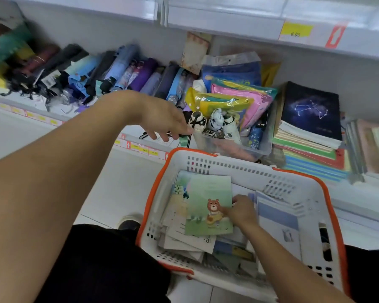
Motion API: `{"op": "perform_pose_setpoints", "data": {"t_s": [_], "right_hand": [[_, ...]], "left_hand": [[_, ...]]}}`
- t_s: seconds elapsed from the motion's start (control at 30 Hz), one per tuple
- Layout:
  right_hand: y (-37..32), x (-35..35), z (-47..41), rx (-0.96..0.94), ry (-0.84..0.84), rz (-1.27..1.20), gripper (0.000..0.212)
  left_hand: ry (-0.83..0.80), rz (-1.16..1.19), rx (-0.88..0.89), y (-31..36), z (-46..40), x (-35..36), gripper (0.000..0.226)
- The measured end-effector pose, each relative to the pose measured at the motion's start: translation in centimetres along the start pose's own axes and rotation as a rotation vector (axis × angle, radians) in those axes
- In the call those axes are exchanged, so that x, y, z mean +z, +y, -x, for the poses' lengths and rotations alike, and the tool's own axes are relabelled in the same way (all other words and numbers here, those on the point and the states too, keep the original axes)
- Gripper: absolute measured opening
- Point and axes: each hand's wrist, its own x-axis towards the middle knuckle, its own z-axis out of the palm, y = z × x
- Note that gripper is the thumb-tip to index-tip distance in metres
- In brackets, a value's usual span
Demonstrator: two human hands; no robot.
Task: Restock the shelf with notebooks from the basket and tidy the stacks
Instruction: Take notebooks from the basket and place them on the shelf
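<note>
Right hand [242, 209] reaches into the basket [239, 169] and pinches the right edge of the bear notebook [208, 204], which lies on top of loose notebooks near the basket's left wall. Left hand [164, 119] hangs above the shelf's [123, 136] front edge, fingers relaxed and holding nothing. Notebook stacks [309, 132] sit on the shelf beyond the basket's far right corner.
</note>
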Motion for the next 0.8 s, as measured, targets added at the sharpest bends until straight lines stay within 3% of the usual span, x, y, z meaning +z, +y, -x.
{"op": "perform_pose_setpoints", "data": {"t_s": [0.07, 0.17, 0.3, 0.37, 0.43, 0.5, 0.57, 0.63, 0.67, 0.73, 0.8], "right_hand": [[-0.4, -2.1, 0.1, 0.024, -0.029, -0.088, 0.033], [-2.2, -5.9, 0.8, 0.055, -0.164, -0.604, 0.016], [-8.1, -9.4, 2.9, -0.135, -0.413, -1.047, 0.041], [-10.9, -9.6, 3.8, -0.253, -0.483, -1.131, 0.035], [-11.2, -8.2, 3.4, -0.206, -0.465, -1.179, 0.030], [-9.6, -5.8, 2.3, -0.027, -0.255, -1.013, 0.044], [-6.2, -2.7, 0.8, 0.152, -0.013, -0.554, 0.059], [-3.5, 0.2, 1.4, 0.270, -0.078, -0.260, 0.095], [-2.4, 1.4, 1.6, 0.264, -0.132, -0.196, 0.103], [-1.2, 2.6, 2.2, 0.210, -0.112, -0.134, 0.089], [-0.3, 2.6, 2.0, 0.153, -0.048, -0.049, 0.073]], "left_hand": [[-0.010, -0.015, 0.002, 0.0, 0.0, 0.1, 0.048], [-0.004, 0.004, -0.036, -0.2, 0.1, 0.0, 0.057], [-0.038, 0.025, -0.119, -0.2, 0.5, 0.0, 0.082], [-0.013, 0.159, -0.029, 0.0, 0.7, 0.1, 0.057], [0.094, 0.268, 0.096, 0.0, 0.8, -0.1, 0.028], [0.247, 0.205, 0.152, -0.2, 0.8, -0.6, 0.016], [0.338, 0.102, 0.154, -0.5, 0.4, -0.9, 0.016], [0.382, 0.025, 0.137, -1.1, -0.1, -0.9, 0.033], [0.396, -0.021, 0.121, -1.4, -0.3, -0.8, 0.052], [0.394, -0.096, 0.103, -1.8, -0.3, -0.9, 0.083], [0.389, -0.105, 0.120, -1.9, -0.4, -1.0, 0.079]]}}
